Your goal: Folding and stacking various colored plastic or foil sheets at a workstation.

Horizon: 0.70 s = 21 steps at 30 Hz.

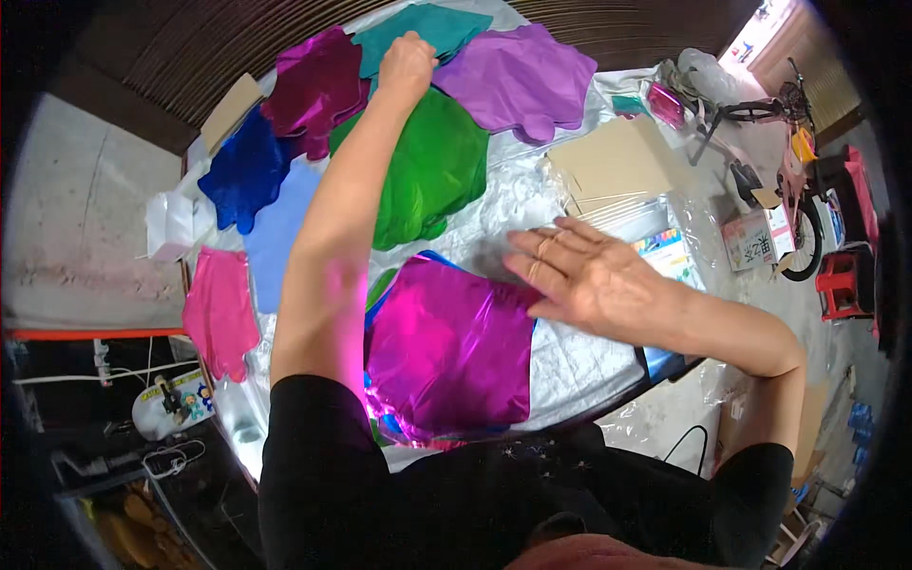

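My left hand (pixel 407 65) reaches far across to a pile of teal foil pieces (pixel 461 24), its fingers curled closed; what they grip, if anything, is hidden. Just below that hand lies a green foil pile (pixel 432 166), shaped like flat, uninflated balloons. Closest to my body is a stack topped by a shiny magenta foil sheet (pixel 451 351), with blue and green edges showing beneath. My right hand (pixel 603 285) is open, fingers spread and holding nothing, beside the stack's right edge.
Around the silver-covered table (pixel 584 375) lie purple (pixel 522 81), maroon (pixel 313 85), dark blue (pixel 245 171), pale blue (pixel 285 214) and pink (pixel 220 313) foil pieces. Cardboard sheets (pixel 613 161) rest at the right. A bicycle (pixel 793 176) and red stool (pixel 841 285) stand beyond.
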{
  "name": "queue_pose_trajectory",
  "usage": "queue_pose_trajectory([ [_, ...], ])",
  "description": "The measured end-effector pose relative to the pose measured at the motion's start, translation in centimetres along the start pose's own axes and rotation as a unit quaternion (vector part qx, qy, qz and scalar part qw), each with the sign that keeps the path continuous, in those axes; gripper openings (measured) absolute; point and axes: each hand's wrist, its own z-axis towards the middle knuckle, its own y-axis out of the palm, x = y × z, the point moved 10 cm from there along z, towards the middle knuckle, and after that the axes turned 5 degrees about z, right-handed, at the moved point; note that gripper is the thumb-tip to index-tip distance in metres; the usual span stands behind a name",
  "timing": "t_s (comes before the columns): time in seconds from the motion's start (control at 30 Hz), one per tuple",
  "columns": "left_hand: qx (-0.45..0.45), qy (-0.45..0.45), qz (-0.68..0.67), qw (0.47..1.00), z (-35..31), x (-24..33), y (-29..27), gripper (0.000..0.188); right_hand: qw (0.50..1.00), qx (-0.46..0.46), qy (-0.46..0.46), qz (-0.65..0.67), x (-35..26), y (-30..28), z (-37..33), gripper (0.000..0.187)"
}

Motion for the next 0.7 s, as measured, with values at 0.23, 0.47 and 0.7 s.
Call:
queue_pose_trajectory([
  [0.23, -0.021, -0.08, 0.011, 0.996, 1.2, -2.4, 4.3, 0.01, 0.999, -0.03, 0.004, -0.013, 5.9, 0.7, 1.0, 0.053],
  [0.47, -0.033, -0.211, -0.075, 0.974, 0.8, -6.1, 2.0, 0.037, 0.994, -0.076, 0.074, 0.035, 13.7, 0.5, 6.1, 0.043],
  [0.7, -0.068, -0.272, -0.137, 0.95, 0.8, -7.7, 3.0, 0.047, 0.985, 0.063, 0.143, 0.076, 27.7, 1.8, 17.8, 0.044],
])
